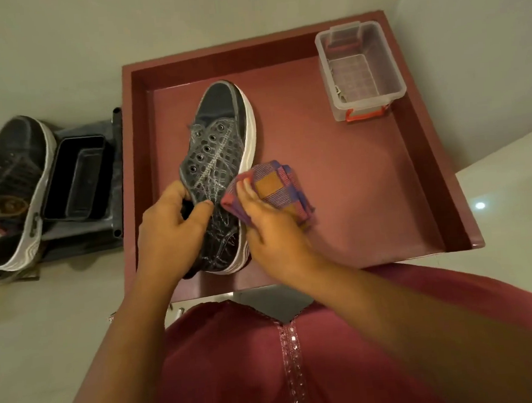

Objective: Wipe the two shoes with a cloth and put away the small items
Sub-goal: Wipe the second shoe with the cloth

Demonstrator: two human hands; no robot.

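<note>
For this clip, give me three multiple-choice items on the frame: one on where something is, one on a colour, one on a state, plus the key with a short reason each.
1. Where is the clear plastic box?
A. In the far right corner of the red tray
B. On the floor left of the tray
C. On the person's lap

2. What colour are the box's clips?
A. Blue
B. Red
C. Green

3. What is the right hand doing?
A. Hanging idle
B. Holding the checked cloth against the shoe
C. Lifting the box

Key: 1 A, the box stands inside the tray's far right corner. 2 B, a red clip shows on its near end. 3 B, the folded cloth is against the shoe's side while the left hand grips the shoe's collar.
</note>
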